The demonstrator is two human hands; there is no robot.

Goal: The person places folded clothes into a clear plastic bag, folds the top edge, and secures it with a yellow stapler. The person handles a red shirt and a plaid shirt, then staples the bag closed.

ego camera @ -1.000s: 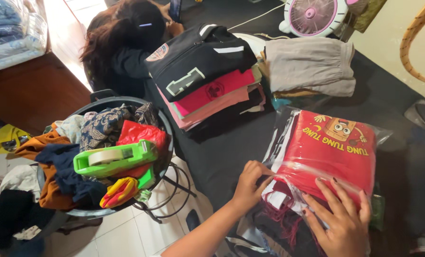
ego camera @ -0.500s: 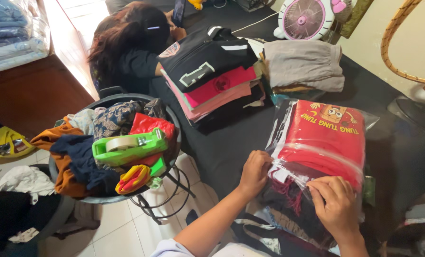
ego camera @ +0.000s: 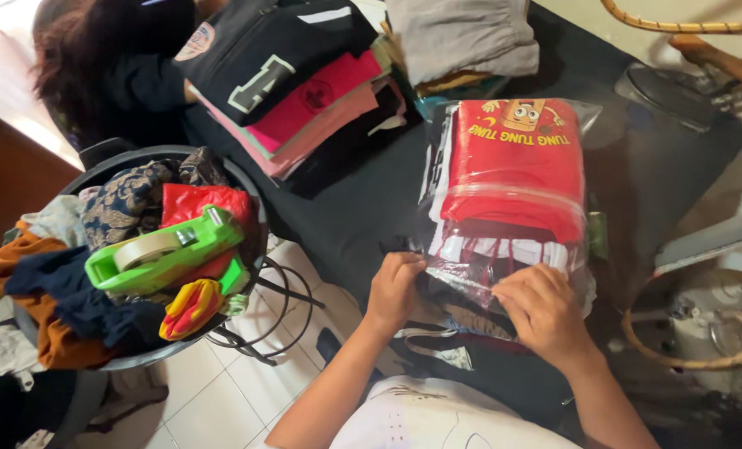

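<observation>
At the lower centre of the frame both hands work on the near edge of a clear plastic bag point(ego camera: 512, 199) that lies flat on the black-covered tabletop point(ego camera: 363, 208). The left hand point(ego camera: 394, 287) is curled into a loose fist, its fingers pinching the bag's near left corner. The right hand point(ego camera: 541, 309) lies flatter, fingers bent and pressing down on the bag's open end at the lower right. This looks like a way to keep the slippery film taut and the mouth flat while the contents stay packed inside.

The bag is right of centre and runs from the hands up toward the top of the frame. Inside is a folded red garment point(ego camera: 516, 170) with a cartoon print and yellow lettering at its far end, stacked over white and dark red folded fabric that shows near the hands. The plastic is glossy and wrinkled where it is pinched.

Above and left of the bag sits a stack of folded clothes point(ego camera: 296, 91) in black, pink and salmon, with a grey folded pile point(ego camera: 462, 37) at the top centre. At the left a round basket point(ego camera: 121, 258) holds loose garments, and a green tape dispenser point(ego camera: 165, 251) rests on top, within the left hand's reach. A person with dark hair point(ego camera: 105, 58) is at the upper left.
</observation>
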